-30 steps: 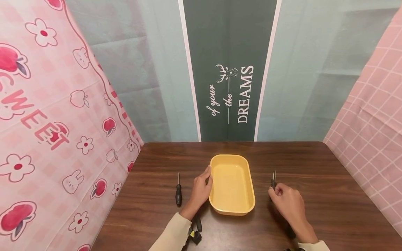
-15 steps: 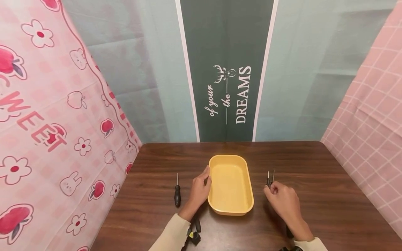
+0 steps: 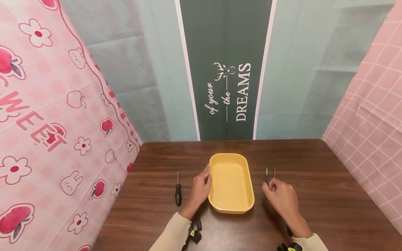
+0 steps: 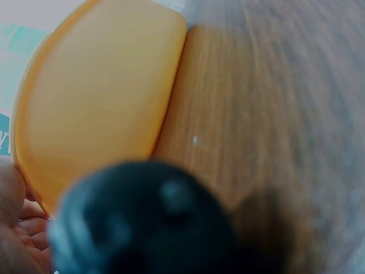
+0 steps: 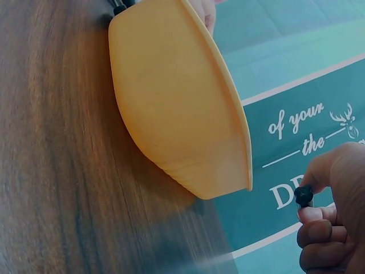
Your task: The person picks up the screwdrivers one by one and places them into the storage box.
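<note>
In the head view, a yellow rectangular tray [image 3: 231, 211] stands on the wooden table in front of me. My left hand [image 3: 201, 186] touches its left side, fingertips against the outer wall near the rim. Right of the tray, my right hand [image 3: 284, 198] pinches a small screwdriver [image 3: 266, 177], its thin metal shaft pointing away from me. The dark end of its handle [image 5: 304, 196] shows between thumb and finger in the right wrist view. Just beyond that hand lies another thin metal shaft [image 3: 274, 172], its lower part hidden.
A black-handled screwdriver [image 3: 178, 194] lies on the table left of my left hand. Another black handle [image 3: 198, 223] shows beside the left wrist. Printed cloths hang behind the table's far edge [image 3: 232, 141] and along both sides.
My right hand has moved slightly left with the screwdriver, so its shaft stands farther from the other shaft. My left hand stays at the tray, which keeps its place.
</note>
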Demonstrator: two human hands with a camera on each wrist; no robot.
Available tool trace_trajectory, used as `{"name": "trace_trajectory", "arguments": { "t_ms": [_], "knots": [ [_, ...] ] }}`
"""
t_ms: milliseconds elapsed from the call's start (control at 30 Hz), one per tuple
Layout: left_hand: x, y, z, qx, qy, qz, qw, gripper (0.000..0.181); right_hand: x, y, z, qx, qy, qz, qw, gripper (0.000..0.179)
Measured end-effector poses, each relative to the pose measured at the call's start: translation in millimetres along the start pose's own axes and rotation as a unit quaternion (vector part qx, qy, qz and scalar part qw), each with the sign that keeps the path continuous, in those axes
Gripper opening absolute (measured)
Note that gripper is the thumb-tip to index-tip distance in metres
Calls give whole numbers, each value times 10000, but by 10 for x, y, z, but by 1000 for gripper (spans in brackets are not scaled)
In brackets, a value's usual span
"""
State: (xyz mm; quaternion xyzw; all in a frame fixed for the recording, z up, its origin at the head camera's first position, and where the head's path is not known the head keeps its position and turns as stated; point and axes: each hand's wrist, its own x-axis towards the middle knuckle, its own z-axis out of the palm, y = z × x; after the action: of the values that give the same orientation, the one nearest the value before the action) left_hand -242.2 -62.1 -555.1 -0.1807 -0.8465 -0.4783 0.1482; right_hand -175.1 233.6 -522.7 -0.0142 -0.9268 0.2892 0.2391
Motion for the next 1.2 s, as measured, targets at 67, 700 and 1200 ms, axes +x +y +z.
{"name": "trace_trajectory", "arguments": {
  "t_ms": [67,700,1200],
  "knots": [
    [-1,-1,-2,11,-25,-35,10000,42,3,-2,-1,27,77,-40,10000,32],
    [-1,1,-10,60,23,-47,10000,42,20,-101,6,165,284,-133,9994,29],
    [2,-14,-2,117,44,-90,9999,41,9,-174,82,246,113,-142,9995,30]
  ]
}}
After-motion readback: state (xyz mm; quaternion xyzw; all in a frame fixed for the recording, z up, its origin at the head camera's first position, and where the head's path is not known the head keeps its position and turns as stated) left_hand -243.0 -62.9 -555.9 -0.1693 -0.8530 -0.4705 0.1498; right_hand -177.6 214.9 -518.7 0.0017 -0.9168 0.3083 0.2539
